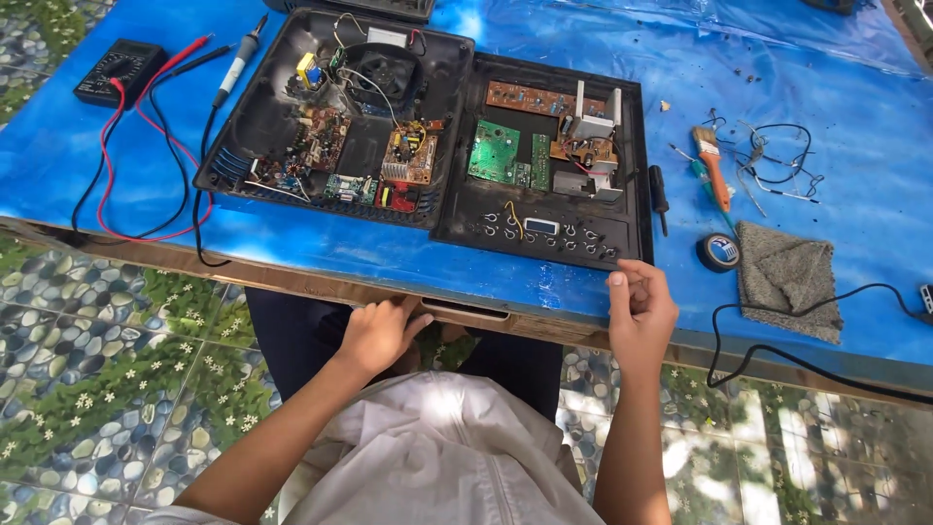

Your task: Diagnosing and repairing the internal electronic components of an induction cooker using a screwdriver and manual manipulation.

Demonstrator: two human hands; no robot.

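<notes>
The opened black appliance casing (544, 228) lies flat just ahead of the right hand (641, 311), whose fingers curl loosely at its near corner, holding nothing. The left hand (374, 335) rests half-curled, empty, under the surface (321, 258) edge. The casing looks stiff, with fragile circuit boards (496, 151); its rims seem safest to grip. Screwdrivers (714, 180), tape roll (720, 252), grey cloth (787, 277) lie right; multimeter (117, 70) and leads (107, 165) far left.
</notes>
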